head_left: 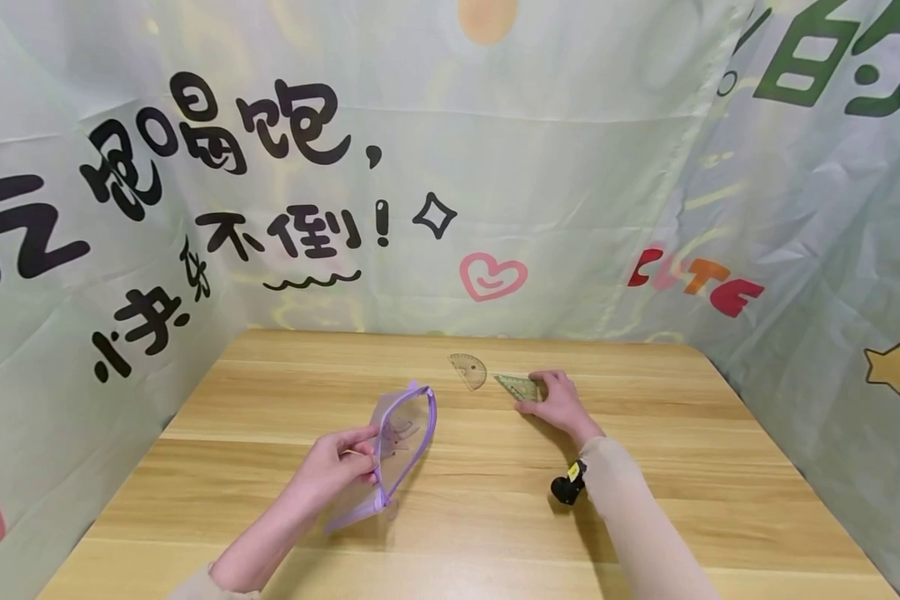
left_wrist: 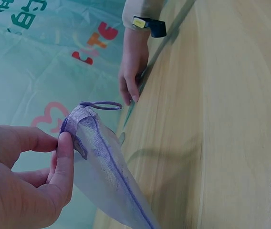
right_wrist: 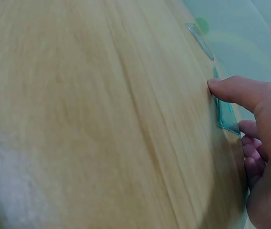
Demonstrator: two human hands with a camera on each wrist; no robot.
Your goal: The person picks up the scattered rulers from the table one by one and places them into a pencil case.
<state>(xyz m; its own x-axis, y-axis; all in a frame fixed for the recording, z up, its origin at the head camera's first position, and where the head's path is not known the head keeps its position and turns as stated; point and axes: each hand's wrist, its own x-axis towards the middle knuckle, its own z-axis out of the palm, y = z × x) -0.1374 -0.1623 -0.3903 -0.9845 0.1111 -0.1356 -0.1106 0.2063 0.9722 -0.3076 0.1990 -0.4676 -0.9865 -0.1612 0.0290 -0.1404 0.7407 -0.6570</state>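
My left hand (head_left: 333, 462) pinches the rim of a see-through mesh pencil pouch (head_left: 405, 462) with purple zip edging. The pouch's mouth gapes toward the right, and something with dark markings shows inside, too unclear to name. In the left wrist view, thumb and forefinger hold the pouch (left_wrist: 109, 171) at a corner near a purple loop. Farther right, my right hand (head_left: 558, 407) grips a clear greenish set square (head_left: 521, 387) between thumb and fingers. Part of the set square (right_wrist: 227, 119) is hidden by that hand in the right wrist view. Beyond it lies a clear protractor (head_left: 468, 372).
The wooden table (head_left: 480, 525) ends at a hanging printed cloth (head_left: 570, 183) at the back and both sides. A black device with a yellow label (head_left: 567, 483) is worn at the right wrist, by the sleeve cuff.
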